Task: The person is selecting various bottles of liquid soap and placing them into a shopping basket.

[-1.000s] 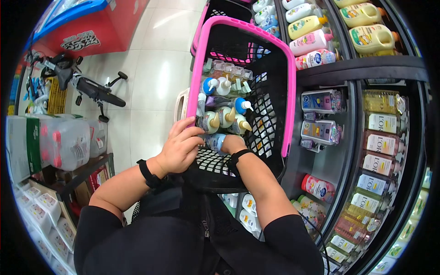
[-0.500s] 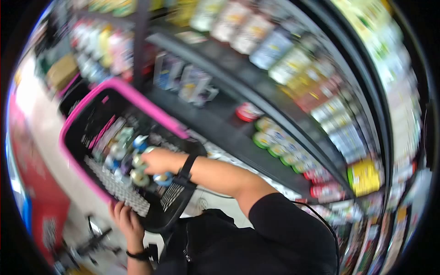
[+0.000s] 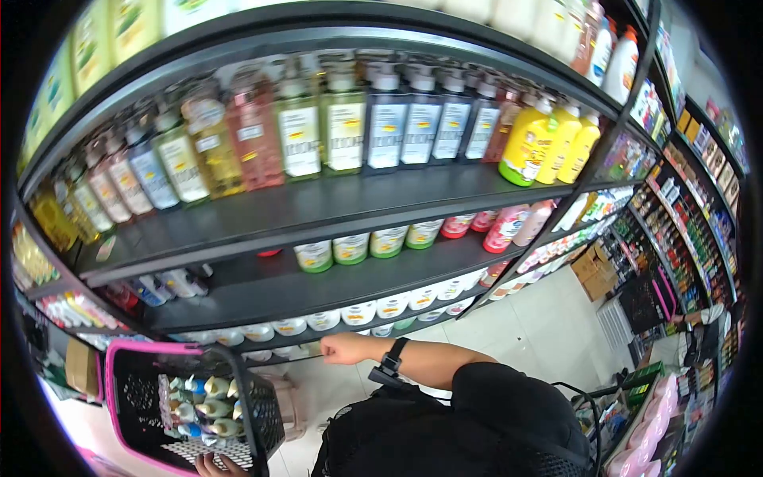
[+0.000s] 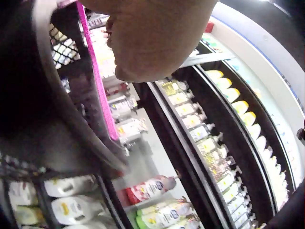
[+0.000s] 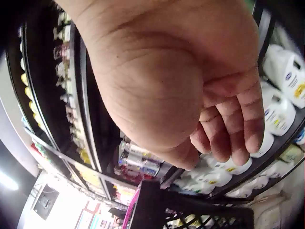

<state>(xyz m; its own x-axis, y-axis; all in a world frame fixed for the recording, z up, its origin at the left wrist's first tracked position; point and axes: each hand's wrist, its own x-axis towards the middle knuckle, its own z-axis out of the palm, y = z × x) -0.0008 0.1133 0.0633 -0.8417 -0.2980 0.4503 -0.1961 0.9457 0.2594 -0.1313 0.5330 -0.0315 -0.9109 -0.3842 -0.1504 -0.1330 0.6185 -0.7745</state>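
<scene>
My left hand (image 3: pixel 221 466) is at the near side of a black shopping basket (image 3: pixel 258 405) with a pink rim, its fingers hooked over the edge; most of this hand falls outside the head view. In the left wrist view the heel of the hand (image 4: pixel 152 40) shows beside the pink rim (image 4: pixel 101 83), fingers mostly hidden. Several pump bottles (image 3: pixel 214 409) stand inside the basket. My right hand (image 3: pixel 346 348) hangs in the air between the basket and the shelves. Its palm (image 5: pixel 157 90) is empty and the fingers (image 5: pixel 233 124) are loosely bent.
Ahead rises a black shelf unit (image 3: pixel 334 203). Its upper shelf holds pump bottles (image 3: pixel 343 127) and yellow bottles (image 3: pixel 528 143); below stand green-based containers (image 3: pixel 350 248) and white jugs (image 3: pixel 358 313). A stool (image 3: pixel 290 409) is beside the basket. At right are an aisle floor (image 3: pixel 548 318) and cartons (image 3: pixel 594 272).
The view has swung from over the basket to face the shelves. My right hand has come out of the basket, leaving the bottles inside. My left hand has stayed at the basket's edge.
</scene>
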